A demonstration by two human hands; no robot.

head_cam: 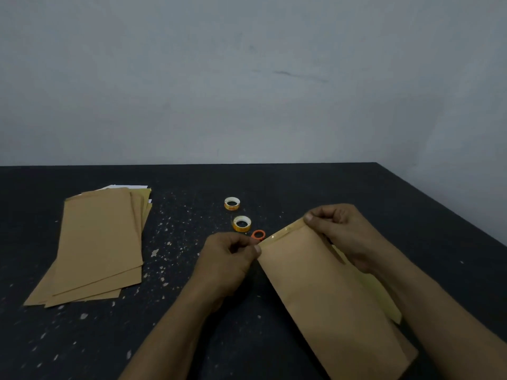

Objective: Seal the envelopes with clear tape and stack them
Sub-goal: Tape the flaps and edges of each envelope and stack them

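One envelope point(329, 292) is being worked on. It lies slantwise at the near right of the dark table point(274, 182), with its flap end pointing toward the middle. A strip of clear tape point(282, 233) glints along that flap edge from corner to corner.

The left hand point(230, 259) has its fingers curled and its thumb pinching the envelope's nearer top corner, where the tape ends. The right hand point(337, 229) pinches the farther corner the same way, knuckles up and thumb on top. Both forearms reach in from the near edge, the right one lying over the envelope's long side.

I judge the sealing step to be almost done, with the strip laid and its ends being fixed at the corners. The next move calls for a firm rub along the strip so no edge lifts, then a carry across to the left.

A paler edge shows under the envelope's right side, and I cannot tell what it belongs to. Two tape rolls point(232, 203) point(242, 223) sit just beyond the hands. An orange ring point(258, 235) lies beside the nearer roll, partly hidden. Well apart at the far left lies the loosely fanned pile of envelopes point(101, 242).
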